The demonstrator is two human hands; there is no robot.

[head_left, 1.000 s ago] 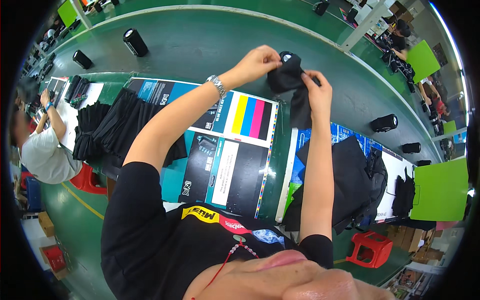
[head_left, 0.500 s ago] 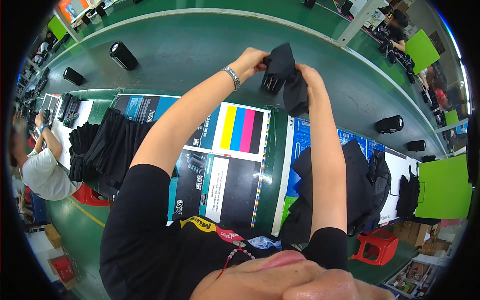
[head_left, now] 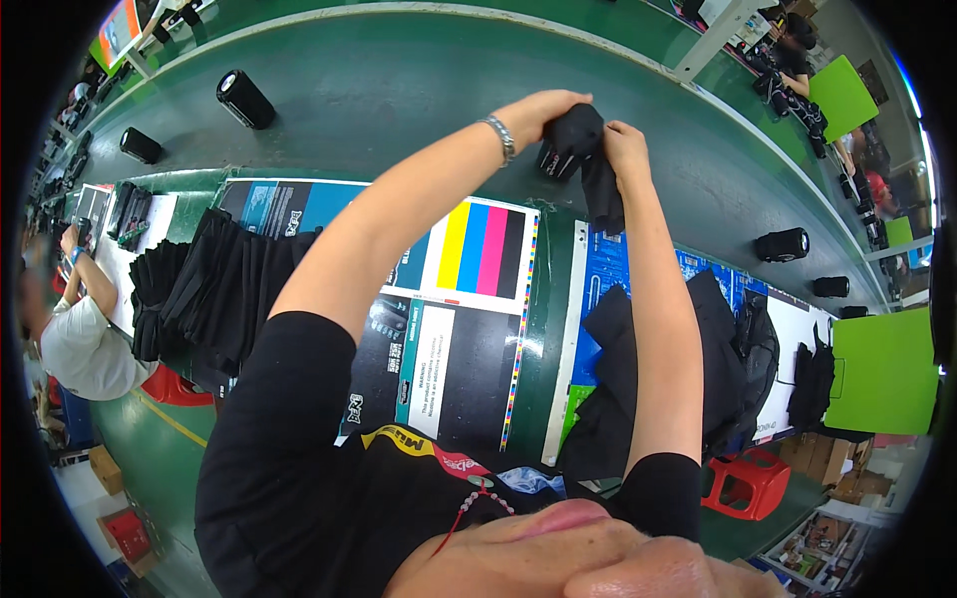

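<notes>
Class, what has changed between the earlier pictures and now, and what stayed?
The black cloth, which left the black cylinder's round end showing a second ago, now covers it. The right hand has moved up and left, closer to the left hand. No release shows. The other black cylinders and left cloth pile stayed put.

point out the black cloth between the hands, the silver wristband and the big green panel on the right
Black cloth [head_left: 576, 130], head view: its bunched upper part.
Silver wristband [head_left: 501, 138], head view: the band's outer side.
Green panel [head_left: 884, 375], head view: middle of its face.
</notes>
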